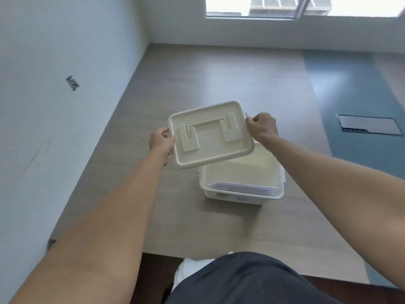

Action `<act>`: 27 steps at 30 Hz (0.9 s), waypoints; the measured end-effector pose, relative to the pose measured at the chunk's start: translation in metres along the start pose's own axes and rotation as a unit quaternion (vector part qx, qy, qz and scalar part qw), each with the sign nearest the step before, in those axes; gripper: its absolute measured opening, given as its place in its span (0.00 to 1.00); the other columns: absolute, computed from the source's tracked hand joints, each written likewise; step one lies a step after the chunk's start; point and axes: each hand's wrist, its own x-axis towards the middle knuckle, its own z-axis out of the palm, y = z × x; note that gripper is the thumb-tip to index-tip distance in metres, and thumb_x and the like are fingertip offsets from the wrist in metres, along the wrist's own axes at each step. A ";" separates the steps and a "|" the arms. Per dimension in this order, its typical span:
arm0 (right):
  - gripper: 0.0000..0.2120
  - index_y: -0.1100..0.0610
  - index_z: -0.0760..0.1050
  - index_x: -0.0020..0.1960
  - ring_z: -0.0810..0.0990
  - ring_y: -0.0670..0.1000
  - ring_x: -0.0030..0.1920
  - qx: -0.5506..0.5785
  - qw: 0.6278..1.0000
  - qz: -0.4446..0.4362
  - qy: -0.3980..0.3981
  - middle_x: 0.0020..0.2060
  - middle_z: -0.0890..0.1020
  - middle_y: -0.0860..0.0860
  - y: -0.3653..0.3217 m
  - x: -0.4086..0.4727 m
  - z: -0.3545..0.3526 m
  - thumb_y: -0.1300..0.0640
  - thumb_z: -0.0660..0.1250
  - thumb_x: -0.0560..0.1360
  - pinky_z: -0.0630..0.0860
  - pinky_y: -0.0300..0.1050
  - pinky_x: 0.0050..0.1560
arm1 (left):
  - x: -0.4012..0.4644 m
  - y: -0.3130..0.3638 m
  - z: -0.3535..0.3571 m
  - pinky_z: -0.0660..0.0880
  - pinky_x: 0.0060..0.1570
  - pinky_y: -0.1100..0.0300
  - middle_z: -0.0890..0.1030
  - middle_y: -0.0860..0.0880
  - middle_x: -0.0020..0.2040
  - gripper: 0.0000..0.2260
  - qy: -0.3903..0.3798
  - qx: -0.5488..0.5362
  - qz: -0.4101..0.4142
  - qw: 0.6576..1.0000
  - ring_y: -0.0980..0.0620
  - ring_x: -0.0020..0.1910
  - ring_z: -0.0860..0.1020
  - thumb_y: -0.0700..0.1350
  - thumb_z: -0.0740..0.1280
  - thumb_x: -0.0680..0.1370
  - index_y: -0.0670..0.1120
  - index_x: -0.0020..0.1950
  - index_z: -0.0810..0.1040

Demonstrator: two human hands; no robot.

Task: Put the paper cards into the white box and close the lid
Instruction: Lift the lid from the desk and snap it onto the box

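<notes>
The white box stands open on the wooden table, near the middle. Several paper cards lie stacked inside it, against its near wall. The cream lid, with a folded handle on top, hangs in the air above and to the left of the box, overlapping only its far left corner. My left hand grips the lid's left edge. My right hand grips its right edge.
A white wall runs along the table's left side. The wooden table stretches far ahead to a window wall. A blue strip with a grey cable hatch lies to the right. My dark-trousered leg is below the table's near edge.
</notes>
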 end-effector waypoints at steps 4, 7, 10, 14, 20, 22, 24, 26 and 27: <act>0.18 0.58 0.69 0.31 0.73 0.56 0.32 0.005 0.998 0.050 0.027 0.29 0.73 0.52 0.046 -0.003 -0.034 0.50 0.61 0.76 0.69 0.45 0.36 | -0.005 0.015 0.044 0.76 0.55 0.57 0.79 0.42 0.63 0.20 -0.052 0.038 0.035 0.997 0.44 0.61 0.79 0.38 0.69 0.79 0.44 0.71 0.75; 0.19 0.60 0.73 0.33 0.75 0.57 0.34 0.007 0.997 0.073 0.036 0.30 0.76 0.54 0.074 -0.012 -0.049 0.49 0.62 0.76 0.69 0.45 0.36 | -0.011 0.022 0.067 0.76 0.58 0.56 0.80 0.43 0.62 0.19 -0.068 0.067 0.048 0.994 0.44 0.60 0.80 0.39 0.71 0.78 0.44 0.69 0.77; 0.22 0.59 0.69 0.29 0.75 0.57 0.33 0.006 0.995 0.092 0.045 0.26 0.72 0.53 0.096 -0.022 -0.056 0.46 0.63 0.76 0.67 0.46 0.34 | -0.013 0.022 0.085 0.78 0.61 0.51 0.83 0.43 0.62 0.19 -0.084 0.083 0.046 0.992 0.45 0.59 0.82 0.41 0.74 0.75 0.42 0.66 0.79; 0.23 0.57 0.71 0.28 0.80 0.59 0.39 0.023 0.993 0.108 0.039 0.31 0.79 0.56 0.113 -0.038 -0.061 0.43 0.65 0.76 0.70 0.46 0.39 | -0.021 0.018 0.096 0.77 0.55 0.57 0.84 0.44 0.59 0.14 -0.075 0.108 0.050 0.990 0.45 0.58 0.82 0.42 0.74 0.76 0.41 0.61 0.81; 0.22 0.62 0.77 0.34 0.78 0.56 0.35 0.027 0.994 0.110 0.011 0.32 0.80 0.55 0.122 -0.056 -0.054 0.44 0.67 0.76 0.72 0.48 0.38 | -0.037 0.008 0.094 0.76 0.52 0.56 0.80 0.47 0.52 0.11 -0.047 0.120 0.054 0.990 0.47 0.49 0.78 0.42 0.72 0.77 0.42 0.59 0.80; 0.22 0.58 0.72 0.29 0.75 0.52 0.31 0.013 0.994 0.107 0.000 0.27 0.76 0.51 0.124 -0.061 -0.053 0.44 0.66 0.76 0.67 0.45 0.32 | -0.039 0.002 0.092 0.78 0.55 0.54 0.81 0.47 0.51 0.11 -0.038 0.115 0.053 0.991 0.47 0.48 0.78 0.42 0.73 0.77 0.42 0.57 0.80; 0.23 0.57 0.71 0.29 0.74 0.51 0.29 0.001 0.994 0.106 -0.011 0.26 0.75 0.51 0.127 -0.064 -0.053 0.44 0.66 0.76 0.66 0.44 0.30 | -0.042 -0.006 0.088 0.78 0.55 0.53 0.81 0.47 0.51 0.10 -0.035 0.114 0.050 0.992 0.47 0.48 0.79 0.43 0.73 0.76 0.42 0.56 0.79; 0.23 0.57 0.71 0.29 0.74 0.51 0.28 -0.010 0.994 0.101 -0.026 0.25 0.74 0.51 0.129 -0.067 -0.051 0.43 0.66 0.75 0.66 0.45 0.31 | -0.045 -0.015 0.084 0.77 0.53 0.54 0.80 0.47 0.50 0.09 -0.041 0.107 0.044 0.992 0.46 0.48 0.78 0.43 0.72 0.77 0.44 0.55 0.78; 0.24 0.56 0.69 0.27 0.72 0.51 0.27 -0.018 0.995 0.098 -0.033 0.24 0.72 0.50 0.131 -0.067 -0.050 0.43 0.66 0.75 0.65 0.45 0.30 | -0.046 -0.019 0.082 0.76 0.53 0.54 0.80 0.47 0.50 0.08 -0.044 0.103 0.042 0.993 0.46 0.49 0.79 0.42 0.72 0.77 0.44 0.53 0.77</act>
